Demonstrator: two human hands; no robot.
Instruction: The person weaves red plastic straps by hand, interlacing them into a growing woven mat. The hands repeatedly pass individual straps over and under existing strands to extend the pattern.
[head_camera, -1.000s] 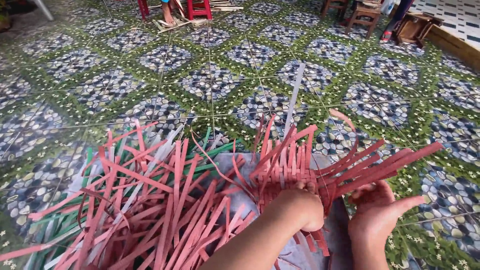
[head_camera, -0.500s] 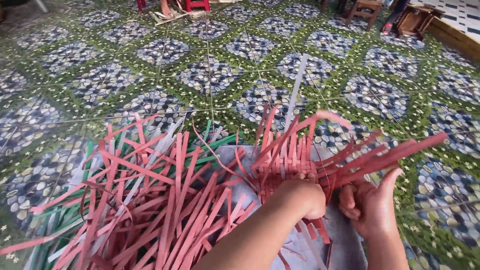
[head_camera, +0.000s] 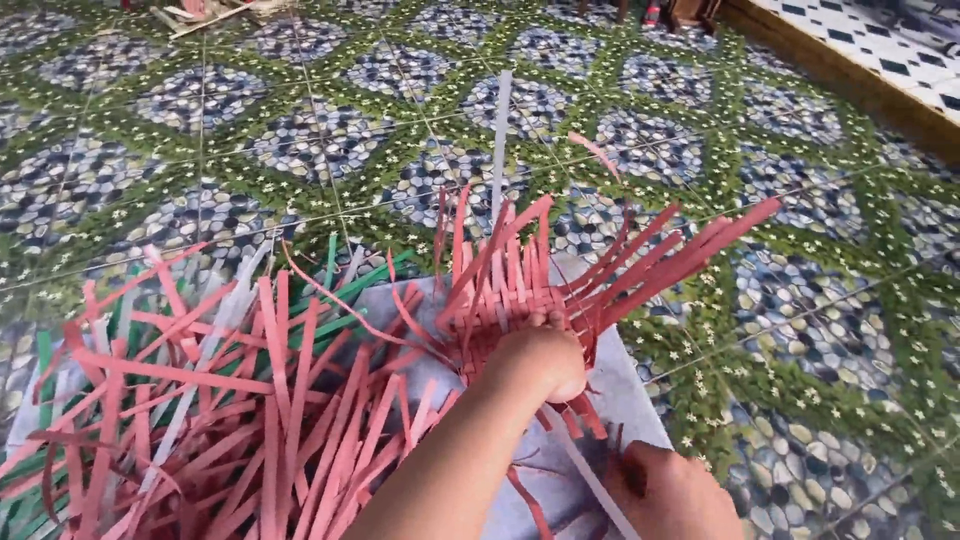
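Note:
A partly woven mat of red strips (head_camera: 520, 285) lies on a grey cloth (head_camera: 625, 400), its loose ends fanning up and to the right. My left hand (head_camera: 540, 362) presses down on the near edge of the weave, fingers curled over it. At the bottom edge of the view my right hand (head_camera: 670, 495) is closed like a fist around a pale grey strip (head_camera: 575, 450). That strip runs from under the left hand down to the right hand.
A loose heap of red, green and white strips (head_camera: 200, 400) covers the left side. A long pale strip (head_camera: 500, 130) lies on the green and blue patterned tile floor (head_camera: 800, 300). A wooden ledge (head_camera: 850, 80) crosses the top right.
My right hand has drawn back from beside the weave's right edge to the bottom of the view, closing around the pale strip. The left hand stays on the weave.

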